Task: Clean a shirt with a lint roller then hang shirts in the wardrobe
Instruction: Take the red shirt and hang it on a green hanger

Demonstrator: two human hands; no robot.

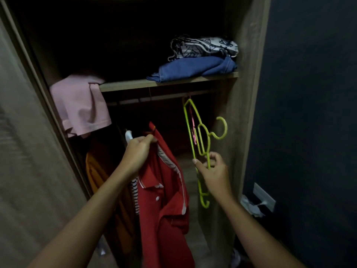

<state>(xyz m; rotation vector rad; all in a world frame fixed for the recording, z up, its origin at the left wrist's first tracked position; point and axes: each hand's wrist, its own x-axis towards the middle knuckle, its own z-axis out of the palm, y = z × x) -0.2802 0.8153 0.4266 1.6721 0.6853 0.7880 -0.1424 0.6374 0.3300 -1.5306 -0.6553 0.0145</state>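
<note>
- Left hand (138,151): the fingers are curled and pinched on the top edge of the red shirt (164,209), close to the collar. Holding it this high lets the garment hang at full length and leaves the neck opening reachable for a hanger.
- Red shirt, location: it hangs in front of the lower compartment of the wardrobe (245,93), left of the green hanger (201,144) and not touching it.
- White object (128,136): it shows just behind the left hand. It cannot be told what it is.
- Right hand (212,171): the fingers are closed round a bar of the green hanger, with the forefinger extended. The hanger is turned on its side with its hook pointing right. Its upper end lies close under the rail (135,100), and contact with the rail cannot be told.
- Step in hand (judgement): lint cleaning appears complete. The hanger is probably being brought over to go into the red shirt, which is not yet on the rail.
- Next move (judgement): turn the hanger upright and feed one arm into the neck opening. The left hand's grip should leave the collar free.
- Pink hanger (193,132): it hangs behind the green hanger, near the right end of the rail.
- Shelf (125,85): a folded blue garment (193,68) lies at the right with a patterned cloth (202,48) on top. A pink shirt (81,105) drapes over the left end.
- Orange garment (96,171): it is in the lower compartment, left of the red shirt.
</note>
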